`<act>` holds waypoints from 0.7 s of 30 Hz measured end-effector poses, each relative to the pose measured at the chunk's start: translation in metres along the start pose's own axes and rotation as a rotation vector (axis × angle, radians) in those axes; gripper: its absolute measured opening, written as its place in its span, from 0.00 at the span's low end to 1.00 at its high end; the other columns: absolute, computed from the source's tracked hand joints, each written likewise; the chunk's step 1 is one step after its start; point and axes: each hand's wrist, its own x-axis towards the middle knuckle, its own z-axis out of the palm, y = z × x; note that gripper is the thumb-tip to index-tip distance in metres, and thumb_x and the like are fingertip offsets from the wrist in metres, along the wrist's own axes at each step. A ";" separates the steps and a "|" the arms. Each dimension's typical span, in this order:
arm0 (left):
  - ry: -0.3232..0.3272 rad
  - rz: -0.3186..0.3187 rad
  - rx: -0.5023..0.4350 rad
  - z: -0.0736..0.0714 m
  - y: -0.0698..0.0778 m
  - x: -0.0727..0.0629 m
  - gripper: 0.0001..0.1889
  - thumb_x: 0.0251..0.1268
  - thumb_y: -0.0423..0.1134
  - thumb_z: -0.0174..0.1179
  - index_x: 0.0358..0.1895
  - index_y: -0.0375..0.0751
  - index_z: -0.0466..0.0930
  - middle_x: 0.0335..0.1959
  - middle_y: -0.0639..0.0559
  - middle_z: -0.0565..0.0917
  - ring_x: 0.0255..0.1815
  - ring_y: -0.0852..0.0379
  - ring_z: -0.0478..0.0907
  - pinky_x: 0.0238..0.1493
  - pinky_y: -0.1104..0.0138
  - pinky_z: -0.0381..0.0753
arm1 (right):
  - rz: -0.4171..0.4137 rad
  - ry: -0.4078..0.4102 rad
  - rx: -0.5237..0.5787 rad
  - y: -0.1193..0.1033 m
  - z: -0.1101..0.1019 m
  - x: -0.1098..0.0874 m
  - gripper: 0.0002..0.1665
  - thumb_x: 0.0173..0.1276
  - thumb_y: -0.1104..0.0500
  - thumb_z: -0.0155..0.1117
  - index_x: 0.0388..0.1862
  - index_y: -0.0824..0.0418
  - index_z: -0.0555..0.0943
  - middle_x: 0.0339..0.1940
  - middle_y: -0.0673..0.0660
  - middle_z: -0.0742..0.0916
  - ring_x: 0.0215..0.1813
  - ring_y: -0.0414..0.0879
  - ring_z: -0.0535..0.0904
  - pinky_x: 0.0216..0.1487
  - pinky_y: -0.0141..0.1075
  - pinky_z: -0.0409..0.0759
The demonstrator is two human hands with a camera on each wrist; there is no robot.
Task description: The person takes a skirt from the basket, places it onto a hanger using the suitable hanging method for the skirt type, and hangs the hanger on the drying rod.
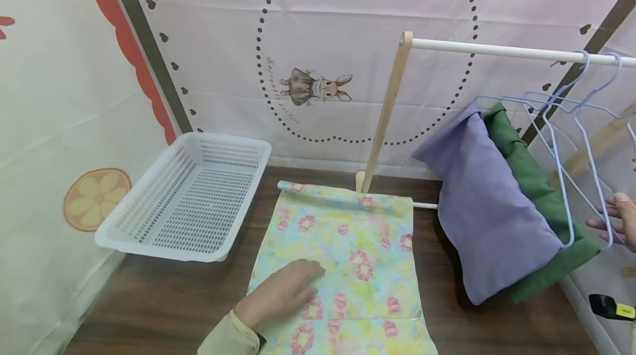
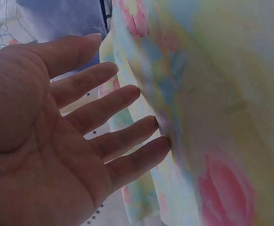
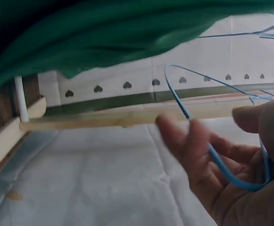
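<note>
A cloth with pink flowers on yellow and pale blue lies spread on the table, its far edge folded in a narrow band. My left hand rests on its left part, palm down with straight fingers; in the left wrist view the fingertips touch the cloth. At the far right, my right hand is at the lower corner of a light blue hanger. In the right wrist view, the hanger's loop crosses the loosely bent fingers, with the thumb apart from them.
A white perforated basket stands on the left of the dark wooden table. Behind the cloth rises a wooden rack post with a white rail. A purple cloth and a green cloth hang among the hangers.
</note>
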 end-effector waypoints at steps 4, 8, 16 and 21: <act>-0.012 -0.016 -0.010 0.001 -0.001 -0.001 0.22 0.73 0.42 0.55 0.65 0.37 0.70 0.65 0.42 0.72 0.67 0.43 0.66 0.65 0.50 0.66 | -0.026 0.000 -0.188 0.005 0.003 -0.001 0.14 0.79 0.39 0.35 0.45 0.43 0.65 0.30 0.29 0.83 0.21 0.37 0.83 0.15 0.32 0.72; -0.018 -0.035 -0.016 0.001 -0.001 -0.002 0.22 0.73 0.43 0.55 0.66 0.37 0.70 0.66 0.42 0.72 0.68 0.42 0.65 0.65 0.50 0.66 | -0.004 0.006 -0.121 0.003 0.006 -0.001 0.21 0.76 0.34 0.32 0.45 0.43 0.68 0.29 0.33 0.86 0.18 0.43 0.81 0.13 0.36 0.70; -0.048 -0.030 -0.035 -0.001 0.003 -0.001 0.23 0.73 0.44 0.55 0.65 0.35 0.71 0.67 0.38 0.70 0.69 0.37 0.62 0.65 0.47 0.65 | -0.097 0.034 0.125 0.022 -0.002 0.009 0.18 0.77 0.38 0.42 0.49 0.47 0.71 0.33 0.38 0.88 0.15 0.44 0.79 0.09 0.36 0.68; -0.056 -0.026 -0.037 -0.002 0.003 -0.001 0.23 0.73 0.44 0.54 0.65 0.35 0.71 0.68 0.36 0.68 0.70 0.34 0.60 0.64 0.44 0.65 | -0.152 -0.188 0.292 -0.020 0.023 -0.017 0.22 0.81 0.45 0.33 0.49 0.50 0.75 0.37 0.42 0.88 0.25 0.42 0.84 0.19 0.31 0.76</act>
